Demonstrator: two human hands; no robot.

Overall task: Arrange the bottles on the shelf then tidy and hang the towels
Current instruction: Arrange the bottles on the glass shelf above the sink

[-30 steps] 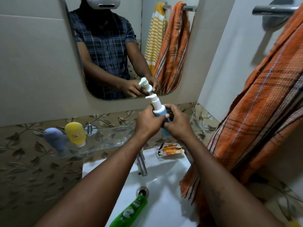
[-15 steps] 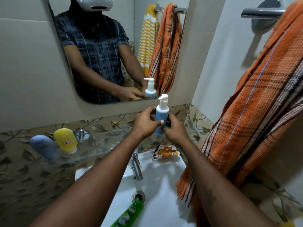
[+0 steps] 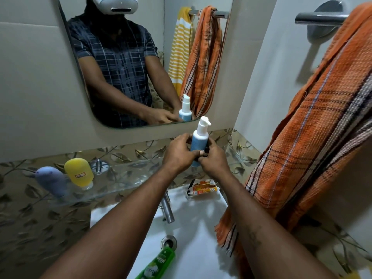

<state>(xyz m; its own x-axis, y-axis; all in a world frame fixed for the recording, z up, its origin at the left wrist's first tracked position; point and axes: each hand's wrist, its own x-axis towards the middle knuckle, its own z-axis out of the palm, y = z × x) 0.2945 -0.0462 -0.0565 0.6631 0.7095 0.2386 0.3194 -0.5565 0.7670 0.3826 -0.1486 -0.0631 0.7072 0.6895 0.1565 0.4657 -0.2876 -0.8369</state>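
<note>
You hold the blue pump bottle (image 3: 198, 140) upright at the right end of the glass shelf (image 3: 124, 178), your left hand (image 3: 178, 155) curled round it from 9 o'clock and your right hand (image 3: 214, 161) from 4 o'clock, both equally near, its long axis running 6 to 12 and its spout toward 3 o'clock.

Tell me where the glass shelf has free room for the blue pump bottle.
The shelf is bare from the yellow bottle rightward to the left hand: that middle stretch is free. Its left end is crowded: the lilac bottle stands beside the yellow bottle. The left hand and right hand grip the pump bottle over the right end.
</note>
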